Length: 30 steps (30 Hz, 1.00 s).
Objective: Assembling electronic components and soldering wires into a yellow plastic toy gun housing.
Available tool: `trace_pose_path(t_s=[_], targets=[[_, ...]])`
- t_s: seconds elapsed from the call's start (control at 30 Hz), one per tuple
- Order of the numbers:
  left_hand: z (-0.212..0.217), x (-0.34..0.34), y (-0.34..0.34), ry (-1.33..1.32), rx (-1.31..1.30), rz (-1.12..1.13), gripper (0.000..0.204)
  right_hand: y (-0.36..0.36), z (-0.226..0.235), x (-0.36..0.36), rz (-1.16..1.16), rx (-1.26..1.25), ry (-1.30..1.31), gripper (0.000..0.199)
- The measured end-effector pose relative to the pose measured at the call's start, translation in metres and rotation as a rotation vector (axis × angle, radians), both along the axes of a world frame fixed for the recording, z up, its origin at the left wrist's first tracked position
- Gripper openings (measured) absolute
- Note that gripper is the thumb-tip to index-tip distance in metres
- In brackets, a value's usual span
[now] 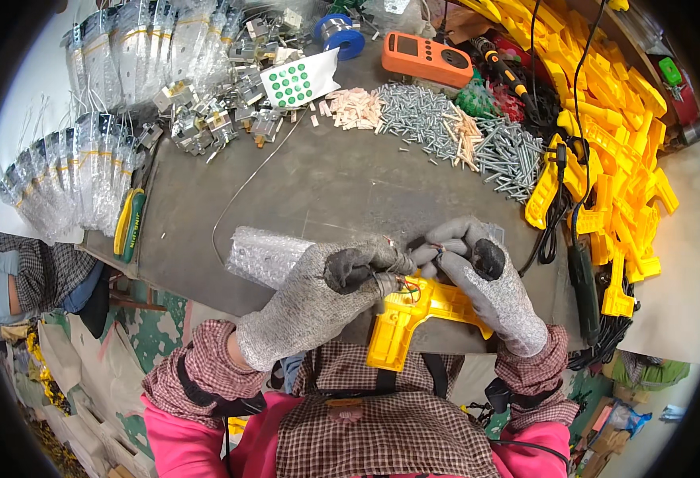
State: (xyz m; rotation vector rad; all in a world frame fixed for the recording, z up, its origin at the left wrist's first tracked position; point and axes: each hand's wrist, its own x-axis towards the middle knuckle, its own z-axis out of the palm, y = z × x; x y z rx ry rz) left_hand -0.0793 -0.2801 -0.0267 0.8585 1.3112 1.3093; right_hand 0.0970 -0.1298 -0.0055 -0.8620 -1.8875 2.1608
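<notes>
Both my hands wear grey knit gloves with dark patches. My left hand (318,287) is closed in a pinch on thin wires (405,285), which run into a yellow plastic housing half (401,327). The housing is shaped like a gun with a handle. It lies open side up at the table's near edge, under my hands. My right hand (485,279) faces the left, its fingertips pinched on what looks like a thin wire end (439,248). Its fingers partly hide it. Left of my left hand lies a bubble-wrapped piece (266,256), partly covered by the glove.
Screws (421,119), small pinkish pieces (355,107) and metal parts (206,119) are heaped along the back. An orange meter (427,57) and a solder spool (339,36) stand behind. Yellow housings (621,191) pile up at right, beside black cables (553,223). Green-yellow cutters (129,225) and wrapped parts (79,175) lie left.
</notes>
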Motion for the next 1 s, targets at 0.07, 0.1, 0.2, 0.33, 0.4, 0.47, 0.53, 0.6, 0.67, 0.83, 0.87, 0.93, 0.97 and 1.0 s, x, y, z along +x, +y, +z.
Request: trace_pose_path(t_s=[0.07,0.1,0.2,0.33,0.4,0.47,0.53,0.6,0.67,0.83,0.87,0.93,0.97,1.0], targets=[[0.005,-0.002,0.000,-0.011,-0.049,-0.009,0.014,0.002,0.000,-0.001,-0.063,-0.017,0.013,0.027],[0.008,-0.003,0.001,-0.020,-0.100,-0.015,0.016,0.010,-0.004,-0.002,0.018,0.216,0.060,0.022],[0.012,-0.001,0.003,-0.168,-0.045,0.068,0.020,0.009,0.004,-0.004,0.021,0.204,0.032,0.016],[0.004,-0.005,0.004,0.041,-0.075,-0.016,0.020,0.006,0.010,-0.011,-0.116,-0.147,-0.089,0.017],[0.004,-0.006,0.005,-0.019,-0.118,-0.096,0.024,0.010,-0.002,-0.009,-0.070,-0.089,-0.026,0.018],[0.005,-0.005,0.005,-0.086,-0.083,-0.079,0.025,0.013,-0.001,-0.007,-0.022,-0.032,0.037,0.019],[0.002,-0.004,0.003,-0.156,-0.051,-0.061,0.027,0.015,0.010,-0.008,-0.033,-0.167,-0.012,0.018],[-0.001,-0.004,0.001,-0.167,0.033,0.024,0.022,0.019,0.012,-0.007,0.016,-0.192,-0.011,0.018],[0.003,-0.004,0.002,-0.170,0.000,0.040,0.026,0.020,0.013,-0.007,0.067,-0.217,-0.008,0.018],[-0.001,-0.006,0.000,-0.146,-0.003,0.065,0.033,0.012,0.014,-0.006,0.134,-0.126,-0.083,0.018],[0.000,-0.007,0.000,-0.196,-0.010,0.064,0.033,0.010,0.015,-0.006,0.135,-0.046,-0.119,0.016],[0.000,-0.007,-0.001,-0.246,-0.017,0.062,0.033,0.004,0.017,-0.006,0.124,-0.056,-0.151,0.017],[-0.002,-0.007,-0.001,-0.213,-0.009,0.069,0.033,0.001,0.018,-0.007,0.112,-0.065,-0.183,0.017],[-0.003,-0.006,-0.001,-0.182,0.000,0.073,0.033,-0.001,0.021,-0.009,0.141,-0.022,-0.221,0.017]])
